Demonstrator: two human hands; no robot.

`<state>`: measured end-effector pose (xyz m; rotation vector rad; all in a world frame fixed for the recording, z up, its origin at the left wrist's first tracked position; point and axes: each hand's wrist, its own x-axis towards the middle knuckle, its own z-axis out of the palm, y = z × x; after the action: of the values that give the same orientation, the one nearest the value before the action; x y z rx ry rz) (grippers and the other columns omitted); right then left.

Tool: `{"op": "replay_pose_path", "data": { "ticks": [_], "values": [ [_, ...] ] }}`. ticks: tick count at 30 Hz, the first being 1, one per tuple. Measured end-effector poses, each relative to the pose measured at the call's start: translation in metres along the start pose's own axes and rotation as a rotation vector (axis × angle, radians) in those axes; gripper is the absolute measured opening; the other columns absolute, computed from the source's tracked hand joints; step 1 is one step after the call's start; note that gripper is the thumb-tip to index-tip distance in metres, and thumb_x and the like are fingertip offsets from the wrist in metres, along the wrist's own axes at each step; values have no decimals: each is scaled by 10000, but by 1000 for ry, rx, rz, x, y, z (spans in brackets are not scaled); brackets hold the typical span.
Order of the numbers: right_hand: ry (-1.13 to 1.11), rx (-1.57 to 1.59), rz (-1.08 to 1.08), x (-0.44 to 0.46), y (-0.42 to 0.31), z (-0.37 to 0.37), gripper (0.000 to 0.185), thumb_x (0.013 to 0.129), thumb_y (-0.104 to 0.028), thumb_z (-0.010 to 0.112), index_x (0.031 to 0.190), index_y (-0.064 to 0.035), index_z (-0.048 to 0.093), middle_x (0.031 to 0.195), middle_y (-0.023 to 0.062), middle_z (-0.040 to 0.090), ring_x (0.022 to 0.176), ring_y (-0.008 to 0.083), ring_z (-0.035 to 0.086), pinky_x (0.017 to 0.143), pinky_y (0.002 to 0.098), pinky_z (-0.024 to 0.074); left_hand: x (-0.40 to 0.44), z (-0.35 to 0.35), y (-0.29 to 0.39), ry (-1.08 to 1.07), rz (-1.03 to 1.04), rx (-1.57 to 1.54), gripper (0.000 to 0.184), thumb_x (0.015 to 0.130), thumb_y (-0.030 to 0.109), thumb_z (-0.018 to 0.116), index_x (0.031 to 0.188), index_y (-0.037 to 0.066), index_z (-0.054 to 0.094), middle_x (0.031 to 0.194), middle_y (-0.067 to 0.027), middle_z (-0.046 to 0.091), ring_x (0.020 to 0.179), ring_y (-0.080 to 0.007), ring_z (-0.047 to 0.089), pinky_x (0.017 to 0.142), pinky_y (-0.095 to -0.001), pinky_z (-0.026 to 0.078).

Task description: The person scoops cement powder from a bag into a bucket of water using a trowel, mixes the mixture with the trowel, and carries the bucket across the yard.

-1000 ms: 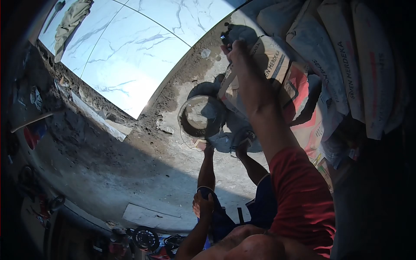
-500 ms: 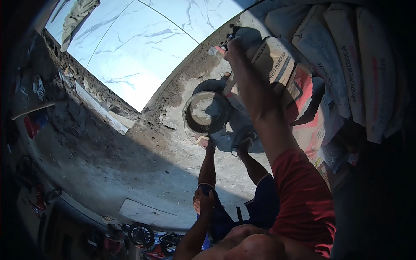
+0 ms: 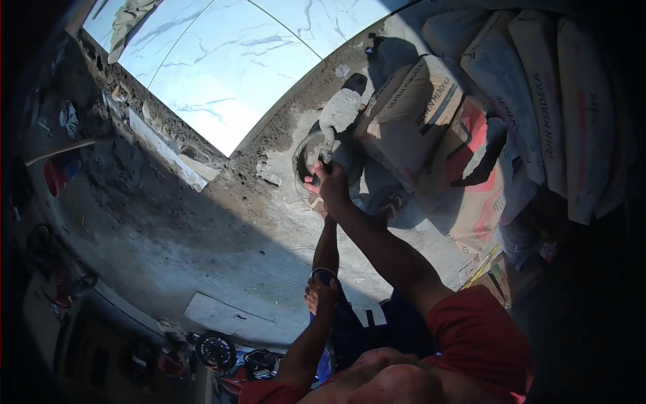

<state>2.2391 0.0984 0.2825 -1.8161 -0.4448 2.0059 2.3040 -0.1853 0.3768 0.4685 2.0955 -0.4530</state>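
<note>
My right hand is closed round the handle of a trowel, whose grey blade points up and away from me. The trowel is over a dark round bucket on the floor; grey material shows inside, and my hand and the trowel hide part of it. My left hand rests on my left knee with the fingers bent over it, holding no object. Both feet are close to the bucket.
Cement bags are stacked at the right. Glossy marbled tiles lie ahead, edged by rough dirt. A red bucket stands at the left. A pale board and a motorcycle wheel are at the lower left.
My right hand has come back from beside the cement bags to the bucket, and the trowel is now plainly visible in it. The left hand has stayed on the knee.
</note>
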Motion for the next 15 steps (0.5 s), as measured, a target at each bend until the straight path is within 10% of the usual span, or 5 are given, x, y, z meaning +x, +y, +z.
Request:
{"op": "replay_pose_path", "data": {
  "ticks": [15],
  "values": [
    [-71,109,510,-12,67,-55,179,903,-285,572,903,-107,554,692,27,573,472,143,543,381,274,433,-2,8,3,-7,-6,22,563,799,420,630,1217,58,527,1199,-148,551,1054,-343,569,888,-445,463]
  ]
}}
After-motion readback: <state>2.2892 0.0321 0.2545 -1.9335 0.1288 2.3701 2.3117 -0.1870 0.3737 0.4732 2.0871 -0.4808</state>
